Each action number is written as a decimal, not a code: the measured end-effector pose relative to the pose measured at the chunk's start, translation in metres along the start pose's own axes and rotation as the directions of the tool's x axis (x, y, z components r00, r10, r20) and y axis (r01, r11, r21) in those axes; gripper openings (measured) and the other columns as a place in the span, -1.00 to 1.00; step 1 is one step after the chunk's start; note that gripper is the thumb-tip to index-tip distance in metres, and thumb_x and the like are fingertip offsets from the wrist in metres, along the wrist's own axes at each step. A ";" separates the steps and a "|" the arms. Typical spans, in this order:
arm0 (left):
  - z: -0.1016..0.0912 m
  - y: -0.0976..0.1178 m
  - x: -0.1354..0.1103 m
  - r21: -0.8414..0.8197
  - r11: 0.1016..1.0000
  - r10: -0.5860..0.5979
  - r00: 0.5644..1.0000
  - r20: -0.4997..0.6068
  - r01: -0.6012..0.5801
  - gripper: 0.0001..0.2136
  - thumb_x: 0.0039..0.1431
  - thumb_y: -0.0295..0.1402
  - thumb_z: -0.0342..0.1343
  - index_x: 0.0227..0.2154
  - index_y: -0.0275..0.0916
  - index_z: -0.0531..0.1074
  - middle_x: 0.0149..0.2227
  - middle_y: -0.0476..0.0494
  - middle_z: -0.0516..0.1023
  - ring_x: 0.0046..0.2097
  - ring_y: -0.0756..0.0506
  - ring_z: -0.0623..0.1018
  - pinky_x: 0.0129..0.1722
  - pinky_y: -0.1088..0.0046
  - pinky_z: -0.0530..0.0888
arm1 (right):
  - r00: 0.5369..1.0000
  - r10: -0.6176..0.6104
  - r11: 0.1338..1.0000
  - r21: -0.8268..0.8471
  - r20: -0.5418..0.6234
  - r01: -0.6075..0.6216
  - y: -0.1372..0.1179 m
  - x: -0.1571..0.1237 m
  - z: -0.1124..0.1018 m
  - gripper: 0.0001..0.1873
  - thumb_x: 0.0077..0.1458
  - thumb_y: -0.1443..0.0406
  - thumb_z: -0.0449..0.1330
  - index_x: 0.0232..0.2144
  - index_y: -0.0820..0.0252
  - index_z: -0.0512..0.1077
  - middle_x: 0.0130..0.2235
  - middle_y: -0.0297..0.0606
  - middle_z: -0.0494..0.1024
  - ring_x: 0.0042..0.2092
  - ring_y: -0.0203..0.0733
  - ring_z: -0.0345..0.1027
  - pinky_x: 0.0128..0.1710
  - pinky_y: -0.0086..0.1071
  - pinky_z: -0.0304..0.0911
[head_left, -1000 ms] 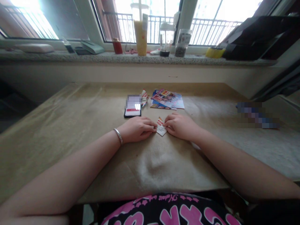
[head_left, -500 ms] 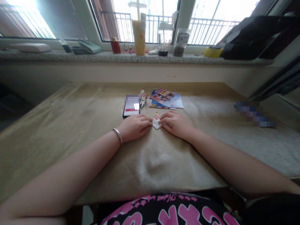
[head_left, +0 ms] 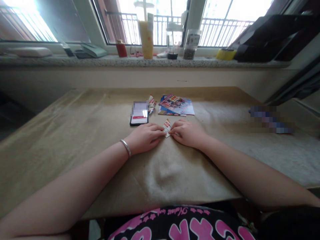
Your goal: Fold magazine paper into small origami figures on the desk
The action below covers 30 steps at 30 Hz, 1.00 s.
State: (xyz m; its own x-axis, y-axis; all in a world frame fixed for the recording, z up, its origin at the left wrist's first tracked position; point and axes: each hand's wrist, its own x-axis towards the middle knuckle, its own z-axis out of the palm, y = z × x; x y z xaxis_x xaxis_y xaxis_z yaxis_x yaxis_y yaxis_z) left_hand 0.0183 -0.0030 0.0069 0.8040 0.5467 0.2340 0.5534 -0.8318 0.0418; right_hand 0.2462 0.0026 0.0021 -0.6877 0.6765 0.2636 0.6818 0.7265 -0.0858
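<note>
A small folded piece of white paper [head_left: 166, 127] with red and orange print lies on the table in front of me, one corner pointing toward me. My left hand [head_left: 147, 136] is closed, its fingertips pressing the paper's left edge. From the other side, my right hand [head_left: 186, 132] pinches the right edge between thumb and fingers. Both hands rest on the tabletop, and their fingertips cover the paper's side corners. A phone [head_left: 139, 115] with a lit screen lies just beyond my left hand.
Another folded paper piece [head_left: 151, 104] with similar print sits beside the phone. Colourful printed sheets [head_left: 177, 106] lie stacked behind my right hand. A blurred bluish item [head_left: 271, 120] is at the far right. Cups and bottles, including a tall yellow cup [head_left: 146, 40], line the windowsill [head_left: 115, 61].
My left fingertips have shifted slightly right, onto the paper's left edge. My right fingers have closed in a little on its right edge. The view has tilted slightly.
</note>
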 end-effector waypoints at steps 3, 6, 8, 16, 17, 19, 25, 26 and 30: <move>-0.002 -0.002 0.002 -0.017 0.999 -0.030 1.000 -0.005 0.030 -0.73 0.19 -0.42 -0.04 -0.11 -0.17 0.47 -0.04 -0.07 0.51 -0.04 -0.09 0.48 -0.02 0.33 0.43 | 0.999 0.033 0.999 -0.032 0.011 -0.033 0.002 0.000 -0.002 -0.73 0.11 0.28 0.06 -0.31 0.09 0.57 -0.26 -0.24 0.55 -0.20 -0.17 0.37 -0.22 -0.35 0.22; -0.003 -0.003 0.001 -0.008 0.999 -0.051 0.999 -0.008 0.051 -0.73 0.20 -0.41 -0.06 -0.13 -0.19 0.49 -0.07 -0.07 0.54 -0.07 -0.08 0.51 -0.03 0.33 0.45 | 0.998 0.054 0.998 -0.025 0.010 -0.054 0.006 -0.001 -0.002 -0.75 0.09 0.29 0.08 -0.34 0.08 0.58 -0.27 -0.27 0.56 -0.21 -0.17 0.38 -0.22 -0.35 0.23; -0.003 -0.001 0.001 0.013 0.998 -0.057 0.998 -0.017 0.058 -0.73 0.21 -0.39 -0.06 -0.14 -0.20 0.50 -0.07 -0.07 0.54 -0.08 -0.09 0.51 -0.04 0.32 0.45 | 0.998 0.060 0.998 -0.008 0.004 -0.060 0.008 -0.001 -0.001 -0.76 0.08 0.28 0.09 -0.36 0.08 0.58 -0.27 -0.27 0.57 -0.21 -0.17 0.39 -0.23 -0.36 0.24; -0.002 0.006 -0.001 0.074 0.995 -0.070 0.997 -0.025 0.072 -0.75 0.18 -0.40 -0.04 -0.14 -0.24 0.46 -0.11 -0.14 0.53 -0.11 -0.11 0.49 -0.10 0.33 0.46 | 0.990 0.125 0.987 0.111 -0.060 -0.118 0.008 -0.002 0.004 -0.79 0.09 0.26 0.10 -0.38 0.17 0.54 -0.27 -0.22 0.56 -0.17 -0.16 0.37 -0.14 -0.33 0.25; -0.001 0.006 0.000 0.074 0.995 -0.068 0.997 -0.024 0.069 -0.75 0.18 -0.40 -0.04 -0.13 -0.24 0.45 -0.11 -0.15 0.53 -0.10 -0.12 0.49 -0.10 0.32 0.46 | 0.988 0.141 0.985 0.107 -0.069 -0.133 0.008 -0.001 0.005 -0.78 0.10 0.24 0.10 -0.36 0.18 0.53 -0.26 -0.20 0.55 -0.15 -0.15 0.36 -0.12 -0.31 0.24; 0.001 0.004 0.000 0.076 0.995 -0.062 0.998 -0.026 0.064 -0.74 0.19 -0.40 -0.05 -0.11 -0.24 0.44 -0.11 -0.15 0.51 -0.11 -0.13 0.48 -0.11 0.31 0.45 | 0.982 0.166 0.983 0.095 -0.085 -0.158 0.008 0.001 0.009 -0.74 0.12 0.19 0.09 -0.26 0.21 0.50 -0.20 -0.16 0.53 -0.11 -0.11 0.33 -0.08 -0.27 0.23; 0.009 -0.003 -0.001 0.036 0.998 -0.051 0.996 -0.072 0.054 -0.69 0.22 -0.34 -0.04 0.00 -0.17 0.38 0.07 -0.20 0.38 -0.01 -0.15 0.43 -0.03 0.24 0.39 | 0.981 0.173 0.982 0.095 -0.089 -0.164 0.014 0.004 0.020 -0.53 0.12 0.12 0.09 0.01 0.24 0.39 -0.02 -0.07 0.43 0.02 -0.05 0.24 0.04 -0.17 0.17; 0.009 -0.003 -0.001 0.027 0.998 -0.052 0.996 -0.067 0.054 -0.69 0.22 -0.33 -0.04 0.01 -0.17 0.38 0.06 -0.20 0.39 -0.01 -0.15 0.42 -0.02 0.24 0.39 | 0.981 0.172 0.981 0.102 -0.086 -0.163 0.015 0.004 0.020 -0.53 0.12 0.12 0.09 0.02 0.23 0.39 -0.01 -0.07 0.43 0.02 -0.05 0.24 0.04 -0.17 0.17; 0.008 -0.004 -0.001 -0.003 0.998 -0.062 0.996 -0.060 0.062 -0.70 0.21 -0.35 -0.03 -0.02 -0.16 0.40 0.01 -0.17 0.45 -0.04 -0.13 0.45 -0.05 0.26 0.40 | 0.982 0.172 0.977 0.140 -0.078 -0.160 0.018 0.004 0.022 -0.54 0.11 0.13 0.10 0.01 0.22 0.40 -0.01 -0.09 0.43 0.03 -0.06 0.25 0.06 -0.18 0.17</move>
State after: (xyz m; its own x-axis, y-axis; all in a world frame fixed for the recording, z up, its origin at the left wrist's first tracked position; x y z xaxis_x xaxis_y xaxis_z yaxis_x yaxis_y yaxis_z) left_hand 0.0176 0.0008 -0.0017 0.7539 0.5902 0.2886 0.6012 -0.7969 0.0595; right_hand 0.2501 0.0206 -0.0195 -0.5385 0.7801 0.3186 0.7413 0.6183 -0.2609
